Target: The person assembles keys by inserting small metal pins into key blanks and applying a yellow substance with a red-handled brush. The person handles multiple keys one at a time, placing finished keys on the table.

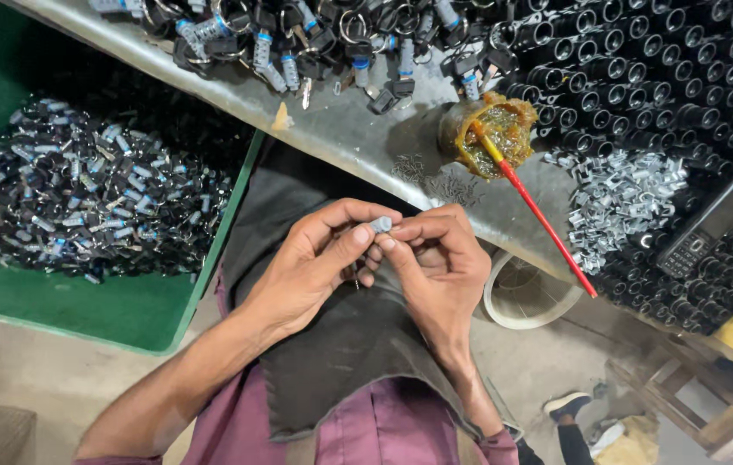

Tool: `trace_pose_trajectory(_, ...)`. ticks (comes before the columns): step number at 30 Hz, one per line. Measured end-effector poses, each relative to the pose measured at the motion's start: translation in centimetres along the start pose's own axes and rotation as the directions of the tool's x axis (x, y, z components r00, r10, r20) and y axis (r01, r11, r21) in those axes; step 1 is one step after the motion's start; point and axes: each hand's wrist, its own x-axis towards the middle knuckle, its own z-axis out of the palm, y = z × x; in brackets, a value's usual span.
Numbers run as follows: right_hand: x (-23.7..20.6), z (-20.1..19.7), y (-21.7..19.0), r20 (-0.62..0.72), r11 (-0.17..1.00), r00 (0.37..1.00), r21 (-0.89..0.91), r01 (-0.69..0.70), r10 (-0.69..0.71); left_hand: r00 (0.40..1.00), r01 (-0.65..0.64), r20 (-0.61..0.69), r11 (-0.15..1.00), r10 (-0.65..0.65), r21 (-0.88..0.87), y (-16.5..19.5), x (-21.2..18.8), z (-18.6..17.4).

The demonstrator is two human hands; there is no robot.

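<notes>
Hands | left hand [310, 267] and right hand [435, 258] fingers pinching small silver part [381, 225]; axis too small to tell

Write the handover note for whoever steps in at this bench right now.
Left hand: pinches a small silver part by thumb and forefinger.
Right hand: fingertips on the same part, above the lap.
Bench: grease pot with a red stick, loose metal clips, rows of black cylinders, keys on rings.
Green bin on the left: heap of finished-looking pieces.
Done: bin well filled. Left: part in hand, many cylinders.
</notes>
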Motion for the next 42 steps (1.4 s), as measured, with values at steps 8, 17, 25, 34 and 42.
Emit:
trace_pose_trajectory(8,-0.8,-4.4,2.3,-0.107,0.764,0.967,0.635,-0.113,0.232,0.987,-0.160,0.066,0.954,0.147,0.255,2.4,0.2,1.5)
trace_pose_trajectory(17,1.6,-9.9,-0.6,-0.422,0.934,0.849,-0.293,0.205,-0.318,0.968,-0.248,0.054,0.960,0.243,0.132,1.0,5.7,2.5)
trace_pose_trajectory(25,2.3,-10.7,-1.4,-0.462,0.965,0.863,0.050,0.256,-0.205,0.994,-0.095,0.027,0.978,0.102,-0.184,-0.5,8.5,2.4)
trace_pose_trajectory(34,2.8,-9.4,-1.0,-0.450,0.965,0.853,-0.127,0.230,-0.262,0.984,0.014,0.176,0.956,0.040,-0.293,2.0,6.7,3.6)
trace_pose_trajectory(42,1.8,-5.8,-1.2,0.106,0.833,0.983,-0.549,-0.070,0.153,0.937,0.267,-0.081,-0.549,0.339,0.792,12.1,-4.2,-3.5)
